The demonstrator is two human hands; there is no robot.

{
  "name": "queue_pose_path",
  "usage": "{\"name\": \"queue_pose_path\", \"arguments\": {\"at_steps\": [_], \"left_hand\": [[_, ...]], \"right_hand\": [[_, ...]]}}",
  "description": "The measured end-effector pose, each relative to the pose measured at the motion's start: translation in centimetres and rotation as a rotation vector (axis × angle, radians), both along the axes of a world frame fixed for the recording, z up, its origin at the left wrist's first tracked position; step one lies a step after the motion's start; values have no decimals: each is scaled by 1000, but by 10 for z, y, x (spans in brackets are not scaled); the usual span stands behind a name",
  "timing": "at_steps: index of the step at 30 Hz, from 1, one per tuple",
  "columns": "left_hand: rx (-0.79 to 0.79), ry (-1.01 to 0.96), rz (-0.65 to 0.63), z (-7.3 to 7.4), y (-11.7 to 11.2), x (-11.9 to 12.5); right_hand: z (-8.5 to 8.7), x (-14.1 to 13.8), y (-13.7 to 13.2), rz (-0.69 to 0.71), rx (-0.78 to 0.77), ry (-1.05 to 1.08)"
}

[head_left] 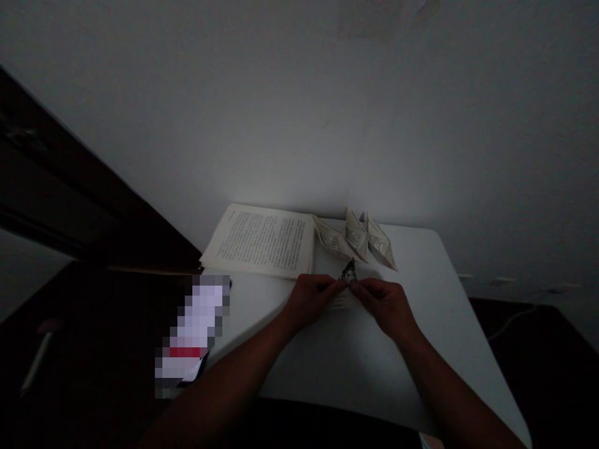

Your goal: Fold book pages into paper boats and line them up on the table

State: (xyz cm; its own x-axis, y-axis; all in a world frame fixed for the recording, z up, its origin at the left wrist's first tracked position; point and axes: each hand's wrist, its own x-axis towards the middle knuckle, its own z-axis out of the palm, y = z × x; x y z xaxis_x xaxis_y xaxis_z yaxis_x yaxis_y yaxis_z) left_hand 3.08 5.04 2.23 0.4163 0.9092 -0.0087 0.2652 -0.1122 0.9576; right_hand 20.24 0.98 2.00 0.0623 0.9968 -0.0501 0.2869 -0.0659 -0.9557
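Both hands pinch a small folded piece of printed paper [348,274] above the white table. My left hand [312,296] is closed on its left side, and my right hand [381,300] on its right side. The paper's upper part is a dark, pointed peak; the fingers hide much of the rest. Some printed paper also shows below the fingertips. Just beyond the hands stand three folded paper boats: a left boat [331,240], a middle boat [356,236] and a right boat [380,242].
A stack of printed pages [266,240] lies at the table's back left, against the wall. A phone with a blurred-out screen [199,327] is at the left edge of the white table [449,324]. A dark door frame [116,193] stands farther left.
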Motion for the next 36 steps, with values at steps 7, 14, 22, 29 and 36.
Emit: {"name": "queue_pose_path", "arguments": {"at_steps": [7,14,22,29,36], "left_hand": [[-50,-31,28,0,0,1],[-5,-58,93,0,-1,1],[6,-61,94,3,-1,0],[-31,-62,88,1,-1,0],[55,-217,85,-6,2,-5]], "right_hand": [[4,-2,-2,32,-24,-87],[5,-1,-2,65,-27,-64],[8,-2,-3,77,-38,-44],[11,-3,-5,61,-5,-95],[5,1,-1,81,-155,248]]}}
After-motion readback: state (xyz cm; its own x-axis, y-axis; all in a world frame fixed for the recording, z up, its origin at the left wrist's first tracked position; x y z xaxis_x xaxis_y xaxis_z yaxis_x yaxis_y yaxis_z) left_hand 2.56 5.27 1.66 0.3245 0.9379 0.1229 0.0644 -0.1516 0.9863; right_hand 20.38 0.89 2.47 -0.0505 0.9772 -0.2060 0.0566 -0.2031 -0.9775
